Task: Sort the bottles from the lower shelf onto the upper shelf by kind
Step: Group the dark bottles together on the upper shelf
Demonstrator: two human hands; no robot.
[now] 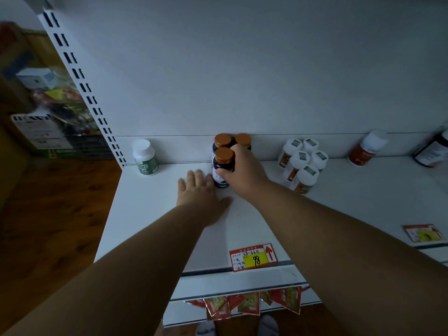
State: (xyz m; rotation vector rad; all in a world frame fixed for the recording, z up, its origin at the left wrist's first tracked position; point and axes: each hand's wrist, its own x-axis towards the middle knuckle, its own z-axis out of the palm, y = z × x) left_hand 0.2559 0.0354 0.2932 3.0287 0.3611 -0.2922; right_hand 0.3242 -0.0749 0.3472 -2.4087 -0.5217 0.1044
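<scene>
Placement step: right hand (238, 169) is wrapped around a dark glass bottle with a copper-coloured cap (223, 166), thumb on its front, fingers round the far side. The bottle stands upright on the white upper shelf (150, 214), just in front of two matching copper-capped bottles (234, 140) that sit against the back wall. So it's joining its own kind.

Left hand (202, 196) lies flat on the shelf, fingers straight, holding nothing, fingertips just left of the held bottle.

Other groups, taking the copper-capped trio as reference: a lone white-capped bottle with a green label (145, 157) well to the left, a cluster of white-capped bottles with orange labels (301, 163) to the right.

Next, I'd guess: let go cleanly without tipping the trio, then reach down to the lower shelf, which isn't in view here.
</scene>
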